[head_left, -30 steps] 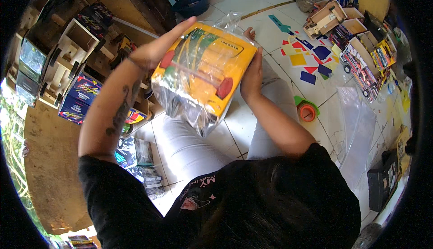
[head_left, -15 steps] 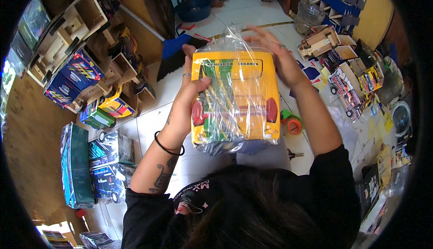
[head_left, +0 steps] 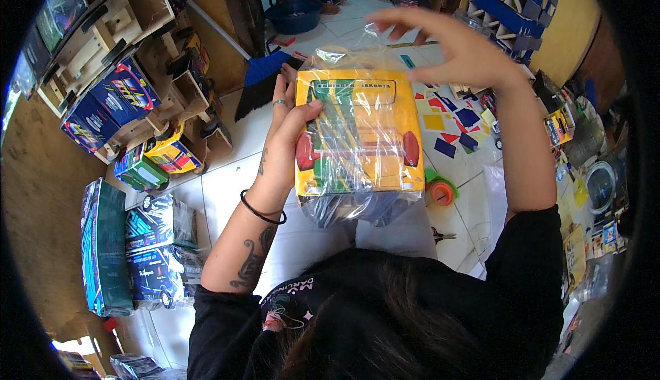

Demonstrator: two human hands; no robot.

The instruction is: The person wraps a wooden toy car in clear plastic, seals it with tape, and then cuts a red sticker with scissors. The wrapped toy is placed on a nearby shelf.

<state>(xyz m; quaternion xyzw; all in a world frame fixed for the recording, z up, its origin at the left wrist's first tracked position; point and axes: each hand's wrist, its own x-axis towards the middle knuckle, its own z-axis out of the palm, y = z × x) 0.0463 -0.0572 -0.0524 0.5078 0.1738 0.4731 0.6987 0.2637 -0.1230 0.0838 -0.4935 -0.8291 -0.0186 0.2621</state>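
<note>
A yellow and green toy bus with red tail lights sits upright above my lap, its back end facing up toward me. Clear plastic wrap covers it, loose and crinkled at the top and along the lower edge. My left hand grips the bus by its left side, thumb on the face and fingers behind. Off to the upper right, my right hand is raised clear of the bus, fingers curved and spread from the thumb, with nothing visible held.
An orange tape roll and scissors lie on the tiles right of my legs. Coloured scraps are scattered beyond. Wooden toy trucks stack at left, above wrapped toy buses. A blue broom and basin stand ahead.
My right hand has lifted off the bus's upper right side and swung up and to the right. My left hand keeps its grip, and the bus has shifted slightly.
</note>
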